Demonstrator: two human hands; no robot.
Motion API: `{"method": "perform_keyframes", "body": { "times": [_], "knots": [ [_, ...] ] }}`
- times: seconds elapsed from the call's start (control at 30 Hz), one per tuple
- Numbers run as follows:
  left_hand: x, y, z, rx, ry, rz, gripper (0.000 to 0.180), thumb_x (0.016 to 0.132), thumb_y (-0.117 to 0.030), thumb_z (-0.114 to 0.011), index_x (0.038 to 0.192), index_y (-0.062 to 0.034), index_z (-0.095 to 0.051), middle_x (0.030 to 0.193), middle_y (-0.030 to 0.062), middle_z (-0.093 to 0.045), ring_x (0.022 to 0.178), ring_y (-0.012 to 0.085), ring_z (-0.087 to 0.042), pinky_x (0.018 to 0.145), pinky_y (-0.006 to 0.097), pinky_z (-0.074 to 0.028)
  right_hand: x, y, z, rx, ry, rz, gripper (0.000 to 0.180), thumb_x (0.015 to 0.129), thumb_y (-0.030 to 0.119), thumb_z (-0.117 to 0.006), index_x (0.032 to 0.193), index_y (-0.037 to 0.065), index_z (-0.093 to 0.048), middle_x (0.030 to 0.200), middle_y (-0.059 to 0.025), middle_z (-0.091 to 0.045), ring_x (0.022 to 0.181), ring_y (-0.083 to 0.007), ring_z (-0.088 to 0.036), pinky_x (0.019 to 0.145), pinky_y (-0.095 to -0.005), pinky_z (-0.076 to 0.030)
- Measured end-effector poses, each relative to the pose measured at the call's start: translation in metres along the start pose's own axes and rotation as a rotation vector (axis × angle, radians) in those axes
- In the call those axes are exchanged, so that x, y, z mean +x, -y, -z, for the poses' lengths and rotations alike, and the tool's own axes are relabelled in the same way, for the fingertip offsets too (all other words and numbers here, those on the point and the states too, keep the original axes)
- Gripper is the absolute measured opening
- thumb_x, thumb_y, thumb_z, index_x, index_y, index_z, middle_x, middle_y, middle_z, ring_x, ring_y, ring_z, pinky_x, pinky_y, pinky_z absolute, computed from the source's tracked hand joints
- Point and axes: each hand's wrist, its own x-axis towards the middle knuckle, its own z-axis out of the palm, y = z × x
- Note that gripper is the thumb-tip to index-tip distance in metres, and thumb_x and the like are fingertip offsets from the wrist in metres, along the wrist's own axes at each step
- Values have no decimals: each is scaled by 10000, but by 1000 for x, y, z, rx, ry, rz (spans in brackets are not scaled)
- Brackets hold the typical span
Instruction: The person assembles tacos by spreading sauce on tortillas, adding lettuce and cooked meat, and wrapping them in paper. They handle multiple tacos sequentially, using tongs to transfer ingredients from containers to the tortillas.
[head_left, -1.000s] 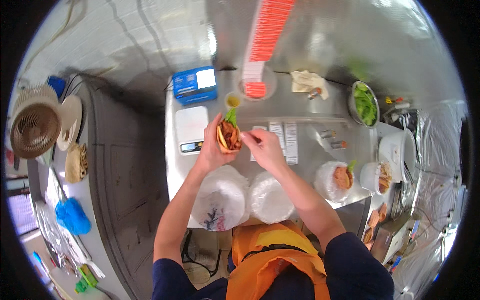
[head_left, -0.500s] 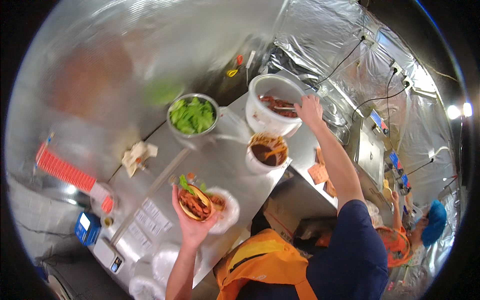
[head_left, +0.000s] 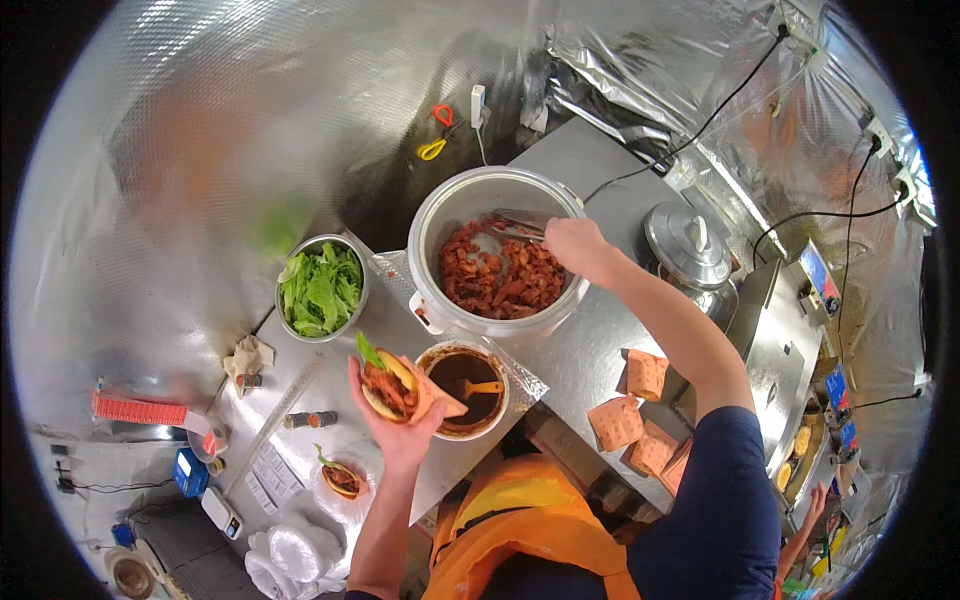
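Red-and-white strip [head_left: 140, 408], then printed slips [head_left: 272, 474] on steel table [head_left: 450, 468]; text too small to read. Left hand [head_left: 402, 432] cupped round meat-and-lettuce bun [head_left: 386, 388] in paper sleeve [head_left: 438, 388], by sauce tub [head_left: 505, 385]. Right hand [head_left: 574, 244] pinching metal tongs [head_left: 518, 227] in chopped meat [head_left: 490, 280], inside white pot [head_left: 500, 328].

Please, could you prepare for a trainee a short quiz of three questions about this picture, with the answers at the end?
1. What does the left hand hold?
2. True or false: the right hand grips a metal utensil that reaches into the large pot.
3. What fills the metal bowl to the left of that pot?
a) sliced tomatoes
b) green leaves
c) noodles

Key:
1. A filled bun, partly inside a pink wrapper.
2. True.
3. b
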Motion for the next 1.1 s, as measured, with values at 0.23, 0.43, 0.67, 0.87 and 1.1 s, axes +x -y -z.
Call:
{"method": "perform_keyframes", "body": {
  "times": [0.23,0.43,0.67,0.87,1.1],
  "knots": [
    [48,15,-42,95,21,-60,1271,729,45,-905,1672,-77,-63,1545,165,-370,1360,272,-514,1139,392,-483,-33,-2,44,152,-53,-164,260,991,271,-676,945,16,-655,808,-199,-725,788,-429,-720,683,-538,-565],
    [88,6,-81,-25,51,-19,1263,739,51,-898,1674,-114,-65,1517,168,-415,1323,270,-545,1122,405,-505,-86,-7,70,388,-207,-235,286,1002,278,-690,957,-3,-663,748,-181,-715,696,-409,-691,632,-481,-536],
    [127,22,-113,478,-60,-270,1246,720,-64,-952,1671,-56,-146,1472,191,-400,1342,319,-488,1157,426,-437,-155,54,150,800,-283,-396,172,1015,159,-703,1031,-12,-685,684,-84,-680,602,-137,-611,579,-326,-493],
    [134,35,-132,455,-13,-304,1173,721,-106,-963,1631,-31,-225,1456,192,-413,1335,345,-491,1177,423,-412,-164,97,127,638,-321,-193,247,999,203,-740,1096,-3,-642,649,-173,-653,545,-344,-658,515,-423,-497],
    [130,50,-131,448,1,-335,1055,703,-93,-971,1541,-10,-335,1411,156,-440,1328,290,-528,1152,383,-461,-171,94,124,572,-327,-191,248,994,177,-743,1128,5,-624,633,-168,-639,542,-367,-660,501,-435,-494]
  ]
}}
